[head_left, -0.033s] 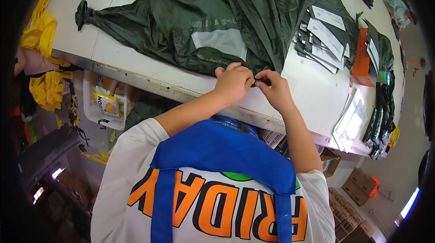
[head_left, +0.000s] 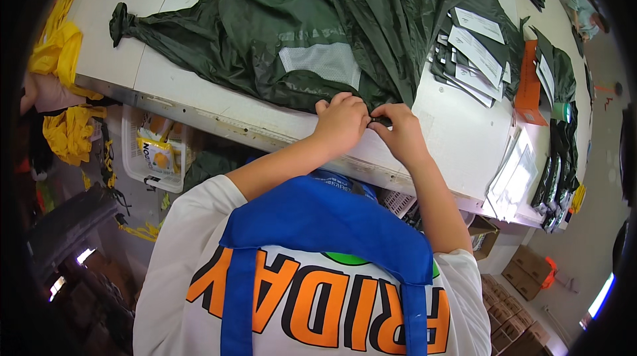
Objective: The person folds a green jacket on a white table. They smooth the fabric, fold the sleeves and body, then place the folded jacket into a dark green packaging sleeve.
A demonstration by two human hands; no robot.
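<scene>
A dark green, thin shiny jacket lies spread on the white table, with a pale mesh panel near its hem. One sleeve stretches out to the left. At the table's near edge, my left hand is closed on the jacket's hem. Beside it, my right hand pinches a small dark piece at the same hem between thumb and forefinger. The fingertips of both hands nearly meet there, and they hide most of that piece.
Flat dark packs with white labels lie right of the jacket, near an orange box. Clear sleeves with papers lie at the right edge. Below the table at left hangs a white basket; yellow fabric drapes over the left end.
My right hand has shifted very slightly to the left, toward my left fingertips. The jacket and everything around it look the same.
</scene>
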